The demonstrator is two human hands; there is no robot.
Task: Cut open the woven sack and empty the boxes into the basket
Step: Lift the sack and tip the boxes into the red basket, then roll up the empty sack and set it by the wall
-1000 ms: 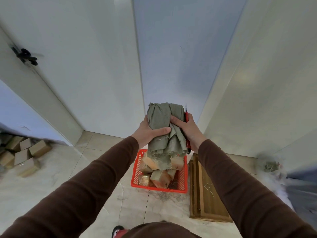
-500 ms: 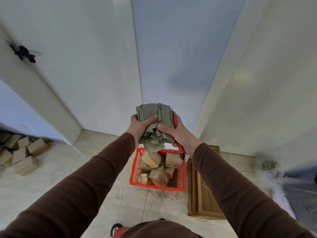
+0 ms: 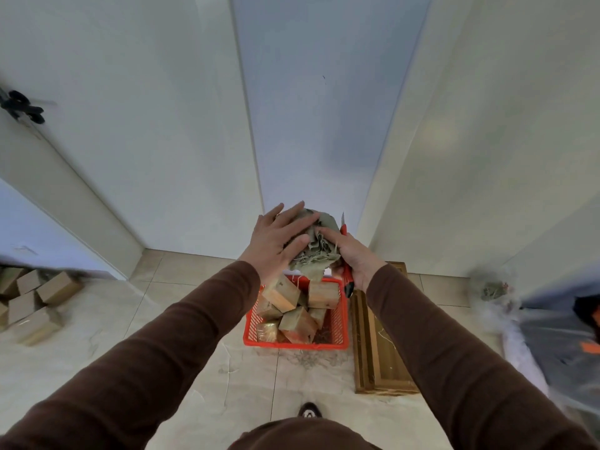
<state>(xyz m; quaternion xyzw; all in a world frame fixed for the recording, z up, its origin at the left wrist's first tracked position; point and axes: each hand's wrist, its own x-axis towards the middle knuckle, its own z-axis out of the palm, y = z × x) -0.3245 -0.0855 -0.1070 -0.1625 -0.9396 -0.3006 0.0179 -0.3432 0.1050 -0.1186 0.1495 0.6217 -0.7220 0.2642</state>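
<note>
Above the red basket [image 3: 337, 315], the bunched woven sack [image 3: 319, 251] is held — right hand [image 3: 352, 259] curled on it and the red cutter [image 3: 346, 274], left hand [image 3: 276, 243] pressed flat; boxes [image 3: 293, 308] lie directly below.

Pale, off-white walls [image 3: 146, 125] met in a narrow recess, where a bluish-white panel [image 3: 318, 118] ran up the middle. A black handle [image 3: 22, 107] stuck out from a door at far left. The floor [image 3: 97, 319] was of glossy beige marbled tile with thin grout lines, strewn with bits of fibre. A flat wooden crate [image 3: 376, 345] lay on it to the right, a loose pile of cardboard cartons [image 3: 32, 300] at left, and blurred plastic sheeting [image 3: 535, 336] at far right. The light was soft and even.
</note>
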